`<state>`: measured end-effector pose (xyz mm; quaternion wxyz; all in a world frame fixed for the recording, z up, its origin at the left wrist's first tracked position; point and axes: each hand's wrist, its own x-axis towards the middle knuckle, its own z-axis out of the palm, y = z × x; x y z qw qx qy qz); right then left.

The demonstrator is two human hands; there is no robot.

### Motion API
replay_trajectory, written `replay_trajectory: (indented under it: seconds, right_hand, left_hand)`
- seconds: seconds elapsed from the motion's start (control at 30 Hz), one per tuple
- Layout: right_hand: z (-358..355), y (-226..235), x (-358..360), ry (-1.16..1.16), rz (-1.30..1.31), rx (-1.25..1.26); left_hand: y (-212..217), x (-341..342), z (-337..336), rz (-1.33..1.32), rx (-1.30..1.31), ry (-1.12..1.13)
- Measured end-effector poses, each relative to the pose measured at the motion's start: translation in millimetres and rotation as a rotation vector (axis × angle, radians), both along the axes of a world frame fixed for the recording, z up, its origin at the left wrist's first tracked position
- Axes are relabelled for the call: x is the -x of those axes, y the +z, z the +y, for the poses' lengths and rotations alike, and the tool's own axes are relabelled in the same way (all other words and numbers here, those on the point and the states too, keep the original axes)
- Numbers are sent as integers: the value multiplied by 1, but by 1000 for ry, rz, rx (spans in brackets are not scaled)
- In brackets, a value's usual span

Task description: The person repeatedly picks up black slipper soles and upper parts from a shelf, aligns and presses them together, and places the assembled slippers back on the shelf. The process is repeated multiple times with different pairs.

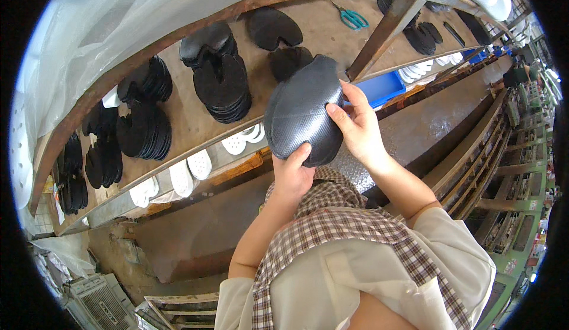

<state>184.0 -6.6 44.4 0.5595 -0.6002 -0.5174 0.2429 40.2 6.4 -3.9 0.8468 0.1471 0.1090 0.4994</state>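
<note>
Both my hands hold up a curved black shoe upper piece [305, 114] with a fine textured, shiny surface. My left hand [294, 173] grips its lower edge, thumb on the front and fingers hidden behind. On its right edge, my right hand [358, 125] pinches with the thumb in front and a finger at the side. Just beyond, on the wooden shelf, lie a notched black piece [274, 28] and a smaller dark one [288, 62] partly covered by the piece I hold. A tall stack of notched black pieces [222, 90] stands to the left.
More black stacks [144, 128] fill the shelf's left end. Teal-handled scissors [352, 18] lie near a slanting metal post [388, 37]. White clogs [200, 164] and a blue tray [382, 90] sit on the level below. Plastic sheeting [118, 28] hangs beyond the rusty frame.
</note>
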Motion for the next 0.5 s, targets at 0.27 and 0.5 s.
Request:
replay_trajectory:
  seconds: [0.27, 0.5]
  right_hand:
    - [2, 6, 3, -77, -122, -27]
    - [1, 14, 6, -44, -128, -124]
  left_hand:
    - [2, -6, -2, 41, -5, 34]
    - [-3, -7, -1, 3, 38, -8]
